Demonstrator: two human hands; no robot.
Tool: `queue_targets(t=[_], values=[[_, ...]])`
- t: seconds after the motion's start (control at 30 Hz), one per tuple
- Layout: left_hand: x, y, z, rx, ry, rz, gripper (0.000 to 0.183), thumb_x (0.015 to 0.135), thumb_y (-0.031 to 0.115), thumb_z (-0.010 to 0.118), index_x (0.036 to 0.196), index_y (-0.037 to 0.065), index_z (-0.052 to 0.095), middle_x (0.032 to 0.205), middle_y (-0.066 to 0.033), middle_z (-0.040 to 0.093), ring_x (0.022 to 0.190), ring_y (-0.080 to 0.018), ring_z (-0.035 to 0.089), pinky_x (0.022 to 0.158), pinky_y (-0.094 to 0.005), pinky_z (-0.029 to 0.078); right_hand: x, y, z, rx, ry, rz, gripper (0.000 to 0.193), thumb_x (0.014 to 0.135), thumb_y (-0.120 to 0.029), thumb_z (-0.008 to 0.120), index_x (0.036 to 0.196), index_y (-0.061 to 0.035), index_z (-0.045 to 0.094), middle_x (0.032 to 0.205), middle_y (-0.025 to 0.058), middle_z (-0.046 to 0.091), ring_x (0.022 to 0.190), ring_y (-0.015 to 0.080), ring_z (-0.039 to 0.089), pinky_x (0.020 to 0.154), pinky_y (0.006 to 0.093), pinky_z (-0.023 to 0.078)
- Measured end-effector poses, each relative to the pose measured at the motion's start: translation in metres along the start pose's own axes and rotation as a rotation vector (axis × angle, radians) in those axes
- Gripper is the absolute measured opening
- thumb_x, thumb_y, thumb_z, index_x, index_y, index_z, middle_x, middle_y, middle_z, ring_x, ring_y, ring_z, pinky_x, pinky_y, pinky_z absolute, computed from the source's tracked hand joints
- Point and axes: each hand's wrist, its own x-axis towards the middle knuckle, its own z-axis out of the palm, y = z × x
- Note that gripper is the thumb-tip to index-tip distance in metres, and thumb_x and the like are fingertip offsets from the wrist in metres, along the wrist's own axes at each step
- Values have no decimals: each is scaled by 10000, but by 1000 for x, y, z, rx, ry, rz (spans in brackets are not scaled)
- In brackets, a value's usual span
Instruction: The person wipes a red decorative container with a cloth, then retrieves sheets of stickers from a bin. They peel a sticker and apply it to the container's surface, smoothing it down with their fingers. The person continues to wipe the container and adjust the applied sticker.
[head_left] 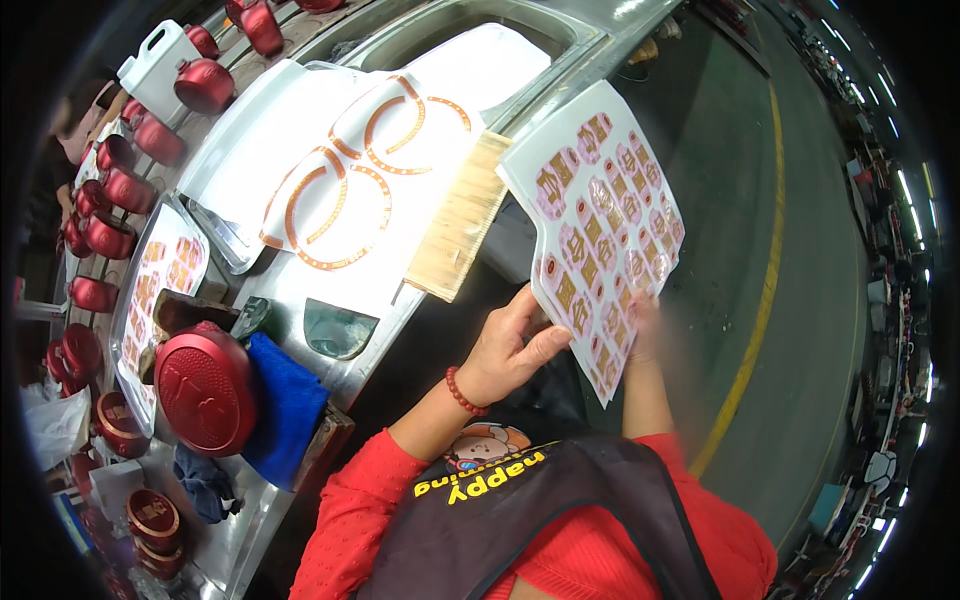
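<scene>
Two bare hands held one white sheet [603,225] of gold-and-red stickers up in the air, clear of the worktop [300,290], tilted so its long edge ran from twelve toward five o'clock. Largest in view was the dark floor [740,200] on the person's right, with a yellow line [757,300] curving along it and plenty of free room at three o'clock. The metal worktop filled the nine-to-twelve side; its near edge ran diagonally and came close to the sheet's left edge. On it lay a lit white panel [330,170] bearing curved orange strips [350,170], with a pale wooden board [462,215] overhanging its right edge, just beside the sheet. At nine o'clock from the left hand sat a round red lid [205,385] touching a folded blue cloth [285,405], and a second sticker sheet [158,285] lay beyond. Small red pots [110,190] crowded the far left rim. The left hand [510,345] was closed on the sheet's lower left edge, thumb on top. The right hand [640,320] was blurred at the lower right edge, fingers touching it; its grip I could not tell.
</scene>
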Motion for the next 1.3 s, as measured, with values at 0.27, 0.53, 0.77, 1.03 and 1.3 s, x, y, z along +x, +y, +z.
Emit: queue_targets(t=[0.27, 0.53, 0.77, 1.03, 1.3], values=[[-18, -4, -15, -14, 80, -86, 540, 1061, 227, 566, 1527, 15, 395, 1177, -117, 688, 900, -143, 692, 820, -279, 552, 137, -103, 63, -150, -7, -110, 474, 953, -68, 625, 1385, 78, 491, 1269, 189, 659, 1097, 275, 702, 916, 413, 606], [-58, -14, -36, 71, 155, -252, 484, 1047, 209, 580, 1473, 14, 457, 1160, -129, 706, 927, -161, 714, 838, -298, 569, 353, -65, 172, -347, -35, -52, 404, 913, 33, 679, 1294, 98, 562, 1177, 190, 682, 998, 289, 716, 791, 428, 636], [-97, -21, -66, 6, 280, -460, 530, 1046, 174, 582, 1514, -1, 406, 1265, -147, 633, 1087, -167, 640, 960, -307, 526, 390, -58, 233, -1470, 43, 365, 793, 807, -731, 714, 1180, -32, 662, 871, 68, 631, 774, 185, 693, 547, 292, 569], [-105, -27, -75, -309, 441, -816, 568, 1054, 242, 594, 1534, 20, 387, 1400, -134, 583, 1206, -206, 578, 978, -324, 530, 408, -28, 262, -2425, -719, -32, 837, 851, -527, 710, 1555, -169, 430, 1314, 150, 677, 1087, 286, 700, 866, 418, 577], [-106, -35, -76, -493, 815, -989, 247, 1004, 127, 676, 1232, 47, 625, 1210, -93, 638, 1072, -178, 646, 850, -322, 634, 434, 33, 245, -2330, -783, 263, 1072, 820, -461, 804, 1655, -272, 159, 1667, 228, 193, 1485, 394, 359, 1168, 457, 382]])
